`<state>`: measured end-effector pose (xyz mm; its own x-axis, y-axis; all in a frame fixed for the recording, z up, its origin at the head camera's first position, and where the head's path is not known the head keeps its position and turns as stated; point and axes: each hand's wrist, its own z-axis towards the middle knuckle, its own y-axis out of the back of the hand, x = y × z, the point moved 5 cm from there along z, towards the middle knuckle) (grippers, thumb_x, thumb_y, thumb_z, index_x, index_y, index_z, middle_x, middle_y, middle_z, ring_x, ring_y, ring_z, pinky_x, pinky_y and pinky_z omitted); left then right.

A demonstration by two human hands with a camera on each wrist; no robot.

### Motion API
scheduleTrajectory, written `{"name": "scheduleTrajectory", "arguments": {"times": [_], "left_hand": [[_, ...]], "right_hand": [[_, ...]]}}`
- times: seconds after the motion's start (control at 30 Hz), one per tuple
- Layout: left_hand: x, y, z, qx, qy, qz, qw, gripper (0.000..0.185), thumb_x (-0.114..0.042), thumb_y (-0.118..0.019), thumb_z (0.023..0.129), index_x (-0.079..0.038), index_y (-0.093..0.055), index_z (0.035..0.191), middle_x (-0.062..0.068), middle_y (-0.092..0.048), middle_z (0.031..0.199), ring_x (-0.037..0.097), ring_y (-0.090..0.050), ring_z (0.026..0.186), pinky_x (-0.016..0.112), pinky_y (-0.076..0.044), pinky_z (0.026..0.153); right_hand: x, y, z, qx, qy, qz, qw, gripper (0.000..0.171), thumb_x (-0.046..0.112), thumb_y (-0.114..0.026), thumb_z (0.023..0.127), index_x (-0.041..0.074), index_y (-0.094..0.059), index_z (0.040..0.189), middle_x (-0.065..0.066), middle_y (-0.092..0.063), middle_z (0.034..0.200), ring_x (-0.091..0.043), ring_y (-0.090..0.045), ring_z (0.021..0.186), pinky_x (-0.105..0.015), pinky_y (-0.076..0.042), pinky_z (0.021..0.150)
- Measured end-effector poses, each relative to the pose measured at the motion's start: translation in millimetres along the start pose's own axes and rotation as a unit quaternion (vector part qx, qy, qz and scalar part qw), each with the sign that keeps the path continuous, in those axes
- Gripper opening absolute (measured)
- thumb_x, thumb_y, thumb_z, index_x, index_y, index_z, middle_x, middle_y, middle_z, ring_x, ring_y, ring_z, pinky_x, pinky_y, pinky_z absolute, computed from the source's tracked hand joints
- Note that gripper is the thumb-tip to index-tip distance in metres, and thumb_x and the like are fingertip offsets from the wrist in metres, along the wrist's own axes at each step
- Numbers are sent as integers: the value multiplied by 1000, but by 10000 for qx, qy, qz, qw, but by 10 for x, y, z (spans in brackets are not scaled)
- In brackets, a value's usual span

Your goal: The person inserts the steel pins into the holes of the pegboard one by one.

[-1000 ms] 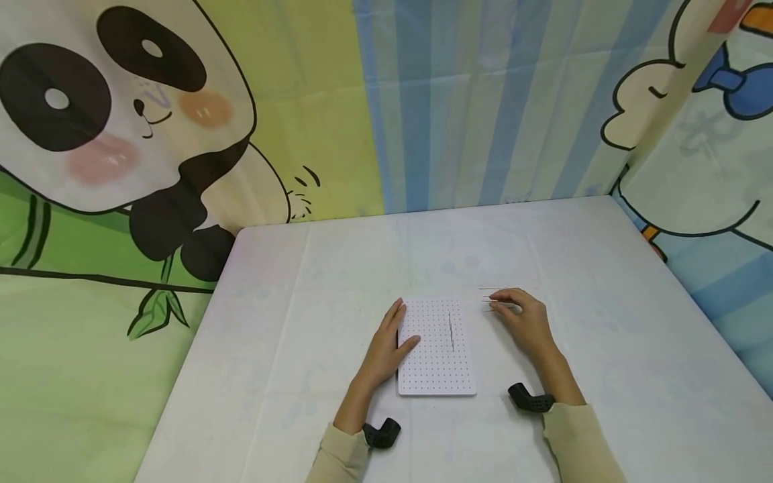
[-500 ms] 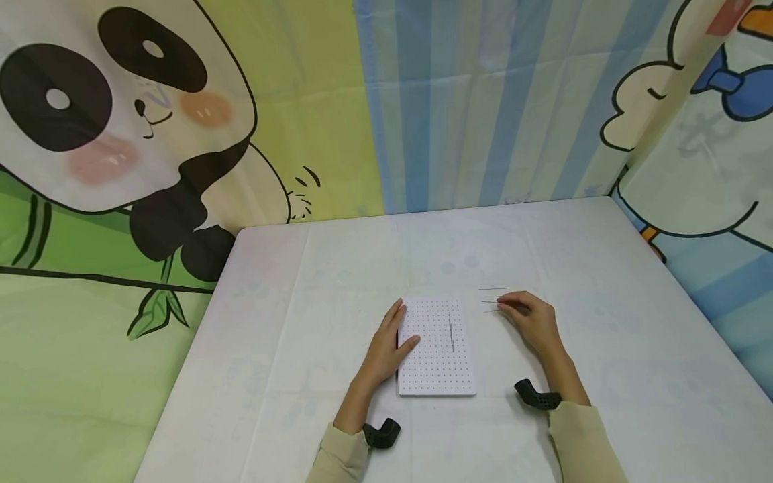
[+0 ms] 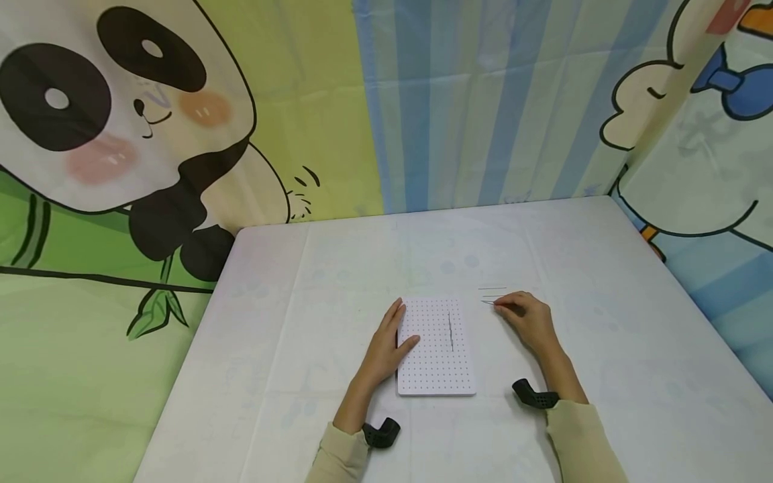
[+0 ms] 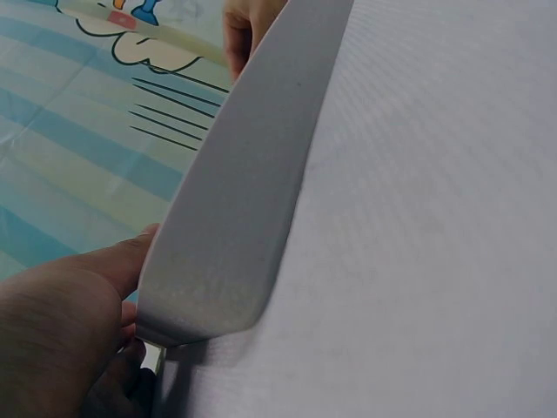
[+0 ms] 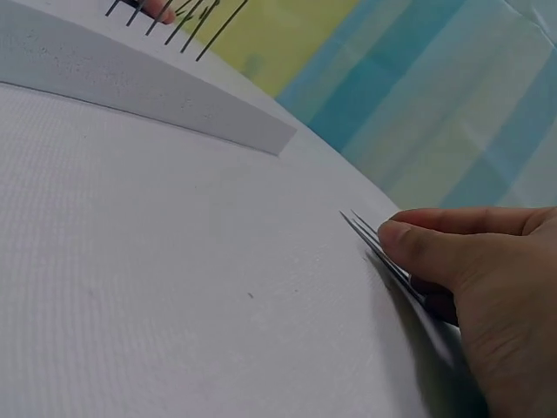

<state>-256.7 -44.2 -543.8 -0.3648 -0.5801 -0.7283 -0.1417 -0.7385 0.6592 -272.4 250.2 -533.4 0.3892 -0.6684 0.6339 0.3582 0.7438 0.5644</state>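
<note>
A white perforated board (image 3: 436, 362) lies flat on the table. A short row of thin dark pins (image 3: 451, 332) stands in its right half. My left hand (image 3: 395, 332) rests along the board's left edge with the fingers straight and the thumb on top; the left wrist view shows that thumb (image 4: 104, 270) against the board's side (image 4: 252, 174). Several loose pins (image 3: 492, 293) lie on the cloth to the right of the board. My right hand (image 3: 501, 305) has its fingertips down on them, and in the right wrist view the thumb (image 5: 426, 244) pinches a pin among the loose pins (image 5: 365, 233).
The table (image 3: 338, 268) is covered with a white cloth. Cartoon curtains with a panda (image 3: 121, 114) and blue stripes (image 3: 459, 100) close in the back and both sides. Black wrist camera mounts (image 3: 382, 433) sit at both cuffs.
My right hand has drawn slightly back and right over the loose pins; fewer pins show beside its fingertips. The left hand and the board have not moved.
</note>
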Motion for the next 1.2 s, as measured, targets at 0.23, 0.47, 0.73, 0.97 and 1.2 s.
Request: {"name": "scheduleTrajectory", "arguments": {"times": [0.23, 0.47, 0.73, 0.97, 1.2], "left_hand": [[15, 12, -2, -4, 23, -14, 10000, 69, -30, -61, 89, -1, -29, 143, 4, -18, 153, 19, -19, 137, 36, -22, 110], [22, 17, -13, 9, 39, -17, 10000, 69, -29, -61, 89, -2, -28, 144, 3, -18, 153, 19, -19, 137, 37, -23, 109], [15, 10, -5, 9, 49, -2, 10000, 69, -30, -61, 90, -1, -28, 144, 4, -18, 152, 19, -19, 137, 37, -23, 109], [4, -2, -1, 14, 73, 30, 10000, 70, -29, -61, 89, -1, -28, 144, 4, -17, 153, 20, -19, 137, 38, -23, 109], [-9, -6, 1, -1, 70, 42, 10000, 70, -30, -61, 89, -2, -28, 144, 4, -17, 153, 20, -19, 137, 38, -23, 109]], "right_hand": [[-39, -77, 30, 13, -43, -171, 9998, 11, 7, -77, 73, 10, -74, 83, 0, -66, 82, -17, -58, 79, -17, -43, 68], [-20, -107, 45, 50, -207, -350, 9992, 7, 8, -77, 73, 9, -73, 79, -3, -65, 80, -20, -58, 79, -27, -46, 66], [6, -104, 60, 195, -361, -405, 9983, 4, 7, -75, 75, 7, -72, 78, -5, -64, 79, -19, -55, 74, -28, -44, 61], [25, -117, 59, 450, -456, -457, 9969, 4, 5, -73, 78, 3, -69, 78, -7, -61, 80, -22, -53, 75, -32, -44, 62], [39, -129, 50, 619, -357, -667, 9952, 9, 7, -69, 82, -2, -67, 82, -10, -60, 83, -26, -53, 80, -38, -45, 68]]}}
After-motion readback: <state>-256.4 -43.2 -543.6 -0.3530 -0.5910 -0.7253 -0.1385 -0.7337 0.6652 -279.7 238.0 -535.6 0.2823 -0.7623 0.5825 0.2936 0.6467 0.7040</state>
